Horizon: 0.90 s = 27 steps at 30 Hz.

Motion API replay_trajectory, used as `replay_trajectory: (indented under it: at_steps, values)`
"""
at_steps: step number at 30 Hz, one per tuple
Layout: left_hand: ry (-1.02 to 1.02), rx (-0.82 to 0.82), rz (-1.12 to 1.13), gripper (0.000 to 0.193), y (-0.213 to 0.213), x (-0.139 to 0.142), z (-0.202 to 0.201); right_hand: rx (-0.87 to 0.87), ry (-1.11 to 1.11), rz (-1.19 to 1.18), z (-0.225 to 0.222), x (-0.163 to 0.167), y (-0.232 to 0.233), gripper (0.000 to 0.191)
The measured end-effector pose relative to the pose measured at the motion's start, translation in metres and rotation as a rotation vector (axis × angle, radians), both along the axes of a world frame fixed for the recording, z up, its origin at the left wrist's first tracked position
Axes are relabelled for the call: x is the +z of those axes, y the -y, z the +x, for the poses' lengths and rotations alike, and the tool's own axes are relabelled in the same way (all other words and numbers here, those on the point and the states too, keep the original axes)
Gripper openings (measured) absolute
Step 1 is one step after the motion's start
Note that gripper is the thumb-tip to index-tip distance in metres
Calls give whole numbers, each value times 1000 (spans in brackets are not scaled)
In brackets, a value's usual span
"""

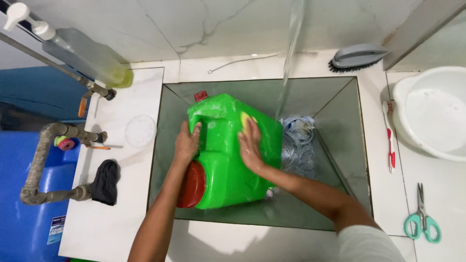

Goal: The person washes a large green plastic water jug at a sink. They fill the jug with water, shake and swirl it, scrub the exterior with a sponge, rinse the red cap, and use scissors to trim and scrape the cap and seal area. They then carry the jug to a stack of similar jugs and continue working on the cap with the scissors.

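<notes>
The green jerrycan [228, 155] lies on its side in the sunken sink [340, 111], set into the middle of the counter [131, 160], red cap [191, 184] turned toward the near-left corner. The left hand [187, 143] is spread flat on its left flank, fingers [194, 130] loosely splayed, seemingly steadying it rather than gripping. The right hand [250, 145] presses a yellow sponge [247, 119] against the upper face, fingers curled over it. A stream of water [291, 43] drops just beside the can's far-right edge, onto crumpled clear plastic [298, 145]. On the counter's far edge sits a grey scrub brush [357, 57]; a white basin [432, 111] at the right edge, teal scissors [422, 218] near the right corner, soap dispenser [82, 56] far left.
</notes>
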<state>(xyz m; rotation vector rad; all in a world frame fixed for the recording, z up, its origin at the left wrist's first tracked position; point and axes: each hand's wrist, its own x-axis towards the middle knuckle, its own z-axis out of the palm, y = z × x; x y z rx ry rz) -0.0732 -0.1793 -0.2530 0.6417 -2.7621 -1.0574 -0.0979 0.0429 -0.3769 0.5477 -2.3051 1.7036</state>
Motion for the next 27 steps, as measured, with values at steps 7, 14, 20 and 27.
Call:
replay_trajectory:
  at_steps: [7, 14, 20, 27]
  values:
    - [-79, 13, -18, 51, 6, -4, 7, -397, 517, 226, -56, -22, -73, 52]
    - [-17, 27, -15, 50, 4, -6, -9, 77, 111, 163, 50, 4, -12, 64]
    - [-32, 31, -35, 48, -19, 5, -2, -236, 258, 255, -85, 41, -38, 37]
    - [-161, -37, -44, 43, -23, 10, -20, -30, 624, 412, 56, 5, -63, 81]
